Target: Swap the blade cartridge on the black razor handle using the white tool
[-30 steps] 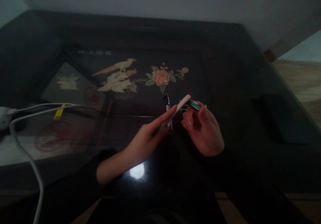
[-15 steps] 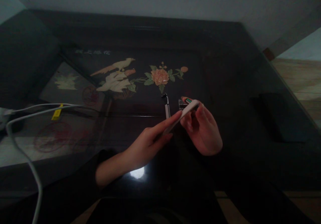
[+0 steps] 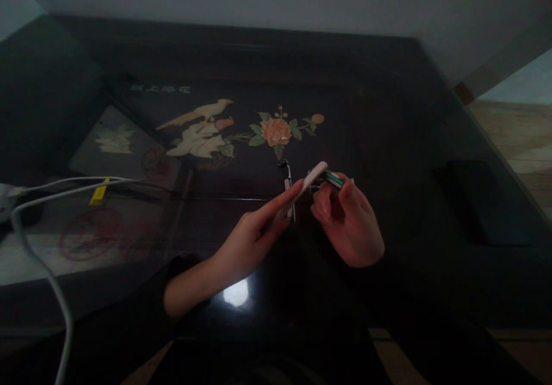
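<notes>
Left hand (image 3: 248, 238) pinches a thin white stick (image 3: 304, 188) — light, stiff, best held mid-length; right hand (image 3: 351, 224) grips a small green-striped piece (image 3: 334, 179) beside the stick's tip.

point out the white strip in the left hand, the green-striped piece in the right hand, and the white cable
white strip (image 3: 311, 181), head view, upper half
green-striped piece (image 3: 335, 179), head view, striped edge
white cable (image 3: 41, 261), head view, bend at left
</notes>
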Action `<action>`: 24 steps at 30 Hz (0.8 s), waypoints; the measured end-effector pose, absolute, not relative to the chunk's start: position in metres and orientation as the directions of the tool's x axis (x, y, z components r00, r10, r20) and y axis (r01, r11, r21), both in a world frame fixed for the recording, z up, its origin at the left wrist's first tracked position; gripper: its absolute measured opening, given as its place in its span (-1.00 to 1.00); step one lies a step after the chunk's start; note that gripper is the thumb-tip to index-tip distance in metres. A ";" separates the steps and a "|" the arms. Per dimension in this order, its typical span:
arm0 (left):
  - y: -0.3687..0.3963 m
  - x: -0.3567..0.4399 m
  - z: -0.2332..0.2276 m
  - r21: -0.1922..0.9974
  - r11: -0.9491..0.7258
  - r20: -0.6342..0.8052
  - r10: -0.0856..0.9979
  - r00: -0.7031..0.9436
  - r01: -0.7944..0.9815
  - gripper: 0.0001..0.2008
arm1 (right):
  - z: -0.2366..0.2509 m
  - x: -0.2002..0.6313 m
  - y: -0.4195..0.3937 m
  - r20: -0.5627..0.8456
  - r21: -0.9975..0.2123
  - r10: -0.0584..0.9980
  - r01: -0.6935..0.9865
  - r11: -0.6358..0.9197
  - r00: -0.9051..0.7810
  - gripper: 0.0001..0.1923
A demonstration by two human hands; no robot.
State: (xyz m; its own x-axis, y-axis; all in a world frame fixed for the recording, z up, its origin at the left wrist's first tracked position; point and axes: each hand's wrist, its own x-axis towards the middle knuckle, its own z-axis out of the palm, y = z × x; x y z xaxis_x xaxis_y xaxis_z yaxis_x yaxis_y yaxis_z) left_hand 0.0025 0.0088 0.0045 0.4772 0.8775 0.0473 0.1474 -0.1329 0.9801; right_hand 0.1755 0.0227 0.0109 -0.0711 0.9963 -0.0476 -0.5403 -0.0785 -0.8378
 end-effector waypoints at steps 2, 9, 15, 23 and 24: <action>0.009 0.003 0.005 0.982 -0.107 0.025 0.892 0.451 0.157 -0.45 | 0.011 0.175 0.023 -0.045 -0.837 0.996 -0.542 -0.079 -0.075 -0.66; 0.006 0.003 0.007 0.987 -0.095 0.020 0.872 0.489 0.130 -0.45 | 0.010 0.175 0.023 -0.058 -0.842 0.998 -0.535 -0.067 -0.033 -0.66; 0.004 0.002 0.006 0.988 -0.122 0.047 0.830 0.556 0.098 -0.44 | 0.008 0.176 0.022 -0.101 -0.834 0.995 -0.542 -0.099 -0.026 -0.60; 0.004 0.003 0.009 0.990 -0.075 -0.001 0.834 0.551 0.116 -0.44 | 0.008 0.177 0.021 -0.105 -0.838 0.994 -0.534 -0.109 -0.038 -0.59; 0.005 0.003 0.009 0.990 -0.072 -0.006 0.841 0.541 0.123 -0.44 | 0.008 0.177 0.021 -0.098 -0.839 0.994 -0.534 -0.104 -0.040 -0.59</action>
